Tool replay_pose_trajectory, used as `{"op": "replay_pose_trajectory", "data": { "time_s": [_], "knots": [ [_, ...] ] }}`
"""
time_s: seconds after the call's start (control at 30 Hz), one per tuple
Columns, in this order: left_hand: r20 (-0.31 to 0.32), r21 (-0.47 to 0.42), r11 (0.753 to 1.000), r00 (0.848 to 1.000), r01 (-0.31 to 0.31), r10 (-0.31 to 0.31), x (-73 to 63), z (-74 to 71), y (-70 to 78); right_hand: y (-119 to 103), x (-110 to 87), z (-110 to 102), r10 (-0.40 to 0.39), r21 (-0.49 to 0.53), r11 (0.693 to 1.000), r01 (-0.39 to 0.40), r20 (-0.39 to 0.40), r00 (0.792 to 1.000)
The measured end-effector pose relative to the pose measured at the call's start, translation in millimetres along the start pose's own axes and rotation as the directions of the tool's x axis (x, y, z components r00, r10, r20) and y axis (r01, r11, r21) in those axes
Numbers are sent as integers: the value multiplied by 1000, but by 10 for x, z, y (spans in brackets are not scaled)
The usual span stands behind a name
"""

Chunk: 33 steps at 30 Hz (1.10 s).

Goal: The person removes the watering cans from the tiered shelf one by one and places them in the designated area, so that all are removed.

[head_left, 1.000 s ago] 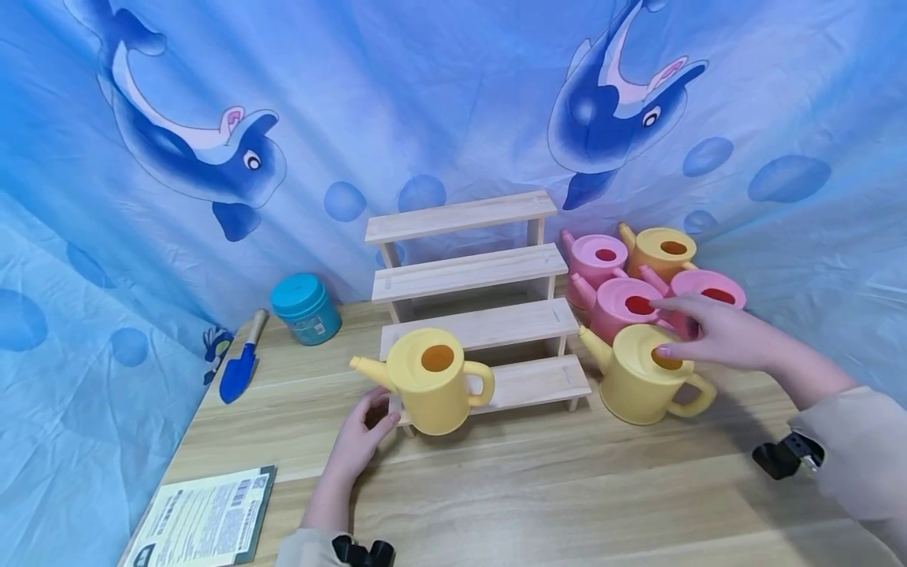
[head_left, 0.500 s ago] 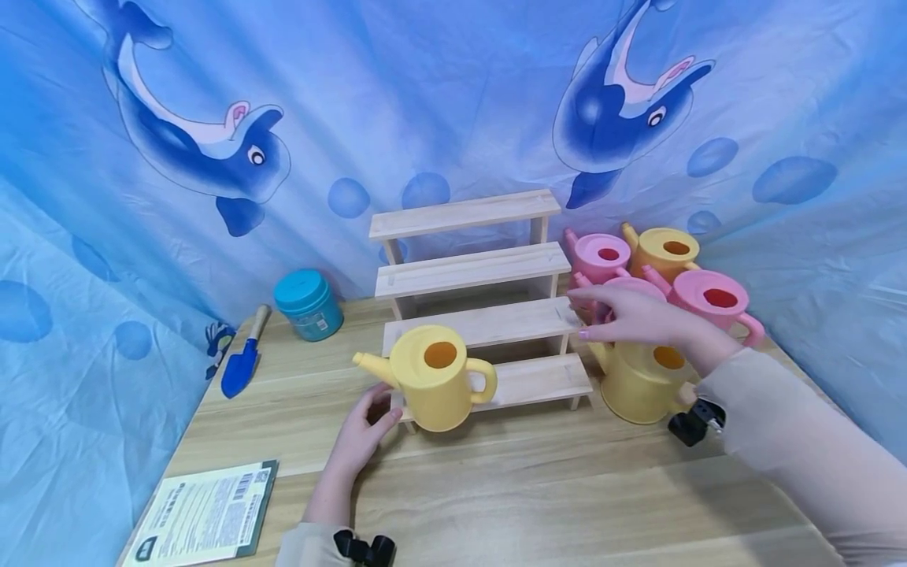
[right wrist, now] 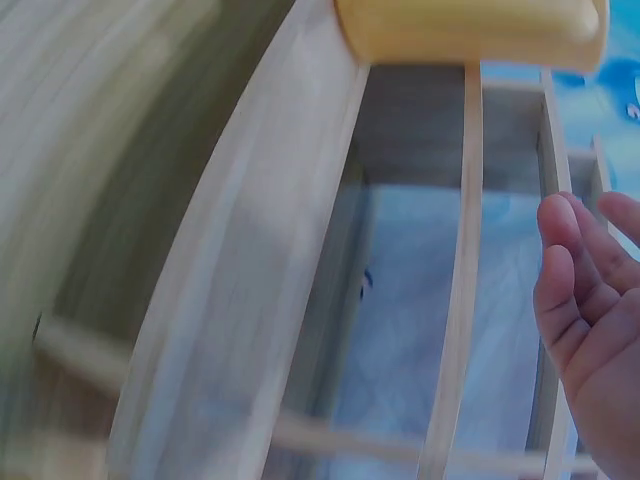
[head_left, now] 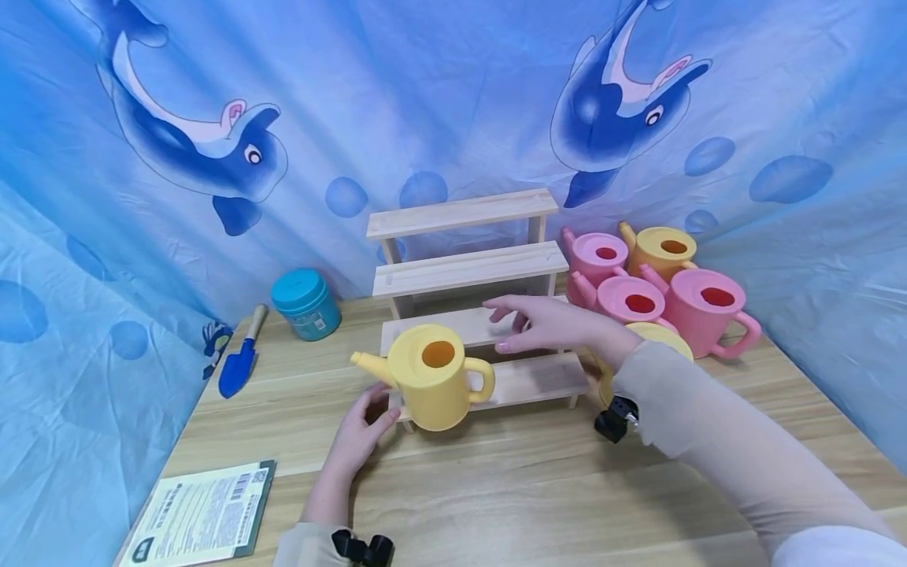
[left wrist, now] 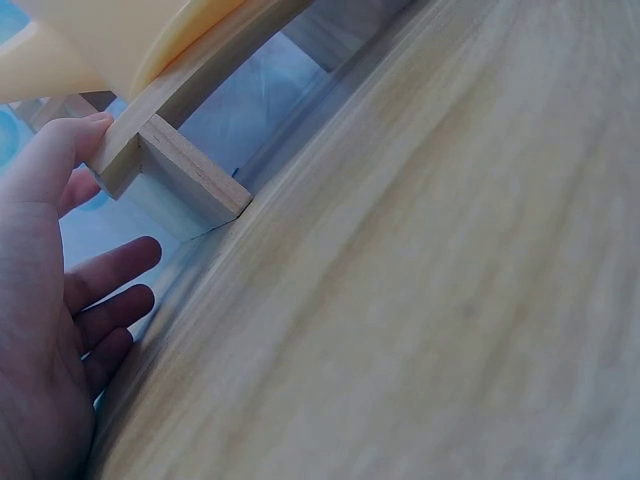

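Note:
A yellow watering can [head_left: 428, 382] stands at the left end of the lowest step of a stepped wooden shelf [head_left: 524, 379], its spout to the left. My left hand [head_left: 360, 433] pinches the left end of that step between thumb and index finger [left wrist: 75, 185]; its other fingers hang free beside the shelf leg. Over the second step from the bottom, to the right of the can, is my right hand [head_left: 546, 323], fingers loosely bent and holding nothing. In the right wrist view its fingers [right wrist: 560, 285] are apart from the yellow can [right wrist: 470, 30].
Pink watering cans [head_left: 708, 315] and a yellow one [head_left: 662, 248] crowd right of the shelf; another yellow can [head_left: 659, 335] is mostly behind my right sleeve. At left are a teal tub [head_left: 306, 305], a blue trowel [head_left: 239, 368] and a printed packet [head_left: 201, 516].
My right hand has moved left from above the front right yellow can, past the pink cans, to over the shelf. My left hand and the can on the step have stayed put.

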<state>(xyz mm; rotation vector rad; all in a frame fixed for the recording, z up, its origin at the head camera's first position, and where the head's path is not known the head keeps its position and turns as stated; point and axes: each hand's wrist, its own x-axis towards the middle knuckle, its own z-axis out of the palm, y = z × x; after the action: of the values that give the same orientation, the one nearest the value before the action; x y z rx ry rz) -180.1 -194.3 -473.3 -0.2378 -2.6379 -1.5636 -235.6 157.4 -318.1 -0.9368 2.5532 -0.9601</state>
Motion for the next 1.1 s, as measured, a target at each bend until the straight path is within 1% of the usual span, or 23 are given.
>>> {"op": "replay_pose_trajectory", "data": {
  "time_s": [0.17,0.27,0.47,0.57,0.67,0.77,0.83,0.9,1.1],
  "knots": [
    [1,1,1000,1000,1,-1,-3,-8,-19,-160,194,149,-35,43,999,33,39,999],
    [1,-3,1000,1000,-5,5,1,-12,-23,-236,277,222,-52,75,996,48,59,997],
    [3,5,1000,1000,-13,13,8,-8,-16,-346,365,331,-63,159,986,48,91,994],
    [1,0,1000,1000,-15,15,6,-6,-16,-383,407,379,-93,206,976,69,109,990],
    [0,0,1000,1000,-11,11,2,-7,-14,-403,439,419,-130,222,970,101,118,985],
    [2,3,1000,1000,-3,3,1,-8,-12,-419,447,445,-147,229,966,116,123,981],
    [2,2,1000,1000,0,0,2,-7,-13,-419,442,456,-142,236,966,109,125,982],
    [3,1,1000,1000,2,-2,4,-6,-17,-418,435,465,-132,266,959,94,131,983],
    [5,-8,1000,1000,-2,2,11,-3,-28,-396,418,492,-99,386,922,26,171,980]
  ]
}}
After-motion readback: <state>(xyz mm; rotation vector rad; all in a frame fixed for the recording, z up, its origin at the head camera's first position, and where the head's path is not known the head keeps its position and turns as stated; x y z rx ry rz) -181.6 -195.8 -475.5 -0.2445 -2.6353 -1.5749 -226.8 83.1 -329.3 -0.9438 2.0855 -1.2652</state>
